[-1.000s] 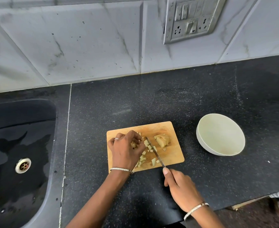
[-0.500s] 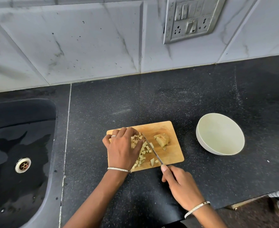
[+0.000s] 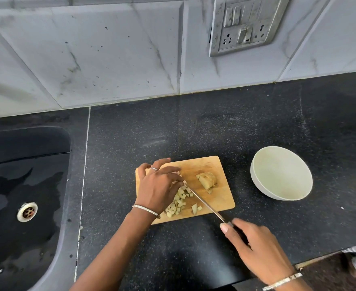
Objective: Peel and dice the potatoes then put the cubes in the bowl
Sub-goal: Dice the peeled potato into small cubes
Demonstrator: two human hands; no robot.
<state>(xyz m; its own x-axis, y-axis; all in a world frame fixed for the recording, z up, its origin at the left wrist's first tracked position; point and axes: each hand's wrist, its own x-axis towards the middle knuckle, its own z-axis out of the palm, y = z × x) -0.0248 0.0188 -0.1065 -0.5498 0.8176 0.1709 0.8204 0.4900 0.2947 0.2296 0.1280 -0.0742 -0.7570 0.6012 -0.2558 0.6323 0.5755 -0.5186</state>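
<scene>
A wooden cutting board [image 3: 219, 198] lies on the black counter. Small potato cubes [image 3: 178, 203] are heaped on its left half, and a larger sliced potato chunk [image 3: 207, 180] sits toward its right. My left hand [image 3: 159, 185] lies over the cubes, fingertips pinching a potato piece at the knife's tip, other fingers spread. My right hand [image 3: 254, 250] grips the handle of a knife [image 3: 206, 205], whose blade slants up-left across the board to the cubes. The white bowl [image 3: 263, 179] stands empty to the right of the board.
A black sink [image 3: 24, 206] with a metal drain is set into the counter at the left. A tiled wall with a switch plate [image 3: 246, 24] rises behind. The counter's front edge runs near my right wrist.
My left hand has shifted slightly back and left over the cube pile, fingers spreading. The knife blade has stayed at the cubes, with my right hand drawn a little toward the counter edge.
</scene>
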